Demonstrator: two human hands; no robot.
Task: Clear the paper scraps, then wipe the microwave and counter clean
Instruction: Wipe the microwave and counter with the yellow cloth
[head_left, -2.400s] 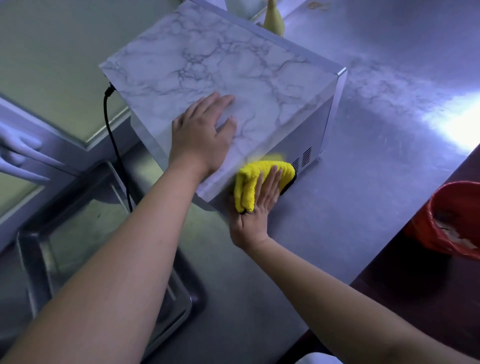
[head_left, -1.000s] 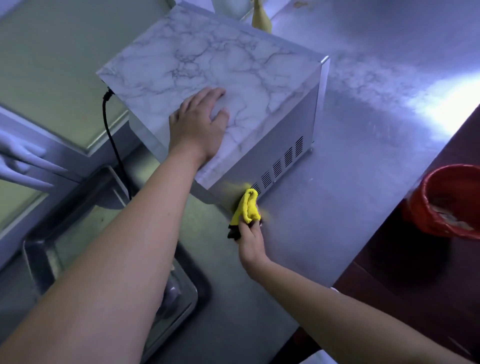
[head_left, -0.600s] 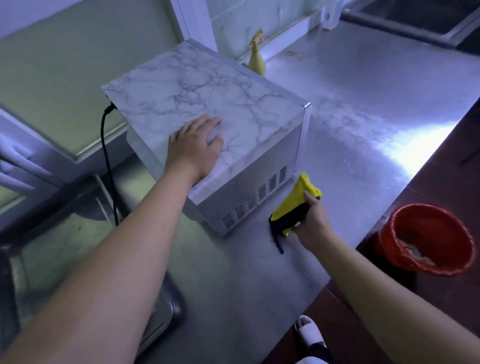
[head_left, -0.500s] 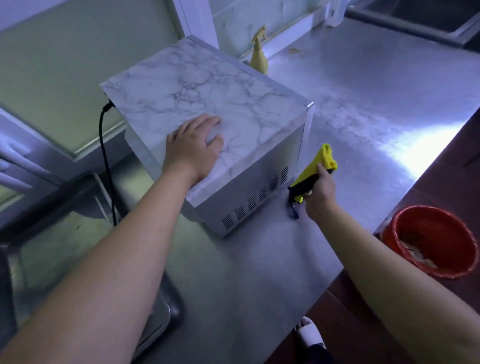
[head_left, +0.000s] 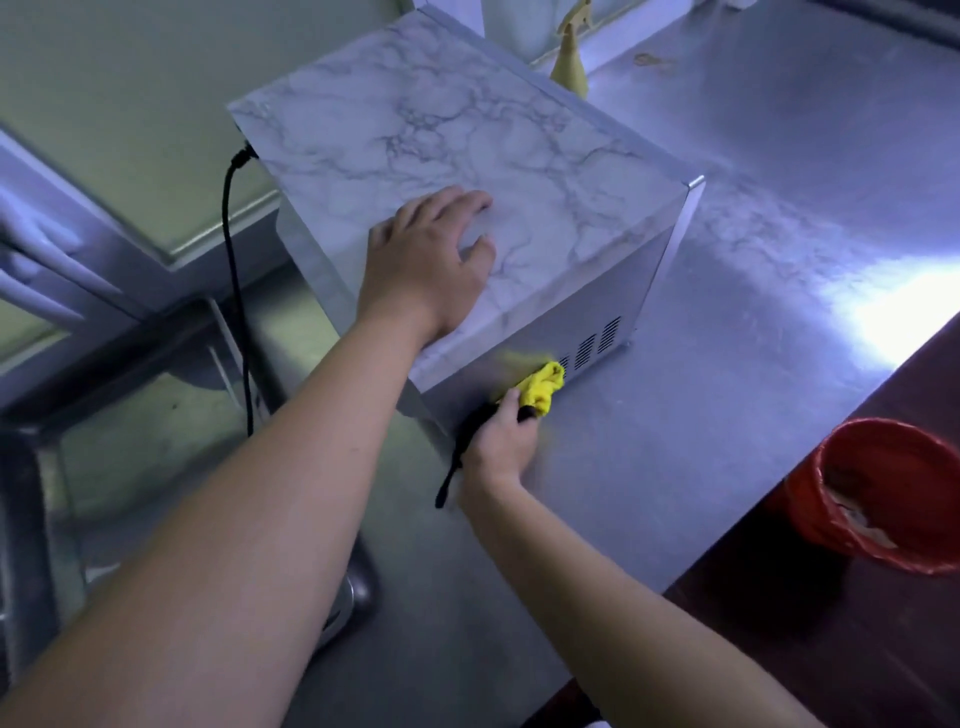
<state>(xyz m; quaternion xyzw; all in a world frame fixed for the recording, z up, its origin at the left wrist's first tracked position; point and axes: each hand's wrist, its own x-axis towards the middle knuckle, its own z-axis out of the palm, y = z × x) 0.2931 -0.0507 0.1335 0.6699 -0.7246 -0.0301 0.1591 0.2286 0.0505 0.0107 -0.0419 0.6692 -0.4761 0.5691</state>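
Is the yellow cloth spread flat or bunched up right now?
Bunched up: the right hand grips the cloth in a wad against the microwave side.

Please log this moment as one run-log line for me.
left hand flat on microwave top | right hand grips yellow cloth against microwave's vented side | red bin beside counter

1. You have open counter (head_left: 727, 415) to the right of the microwave (head_left: 467, 156).
2. The sink (head_left: 156, 467) and power cord (head_left: 236, 312) crowd its left side.
3. A spray bottle (head_left: 570, 67) stands just behind it; a red bucket (head_left: 883, 499) sits off the counter's near edge.
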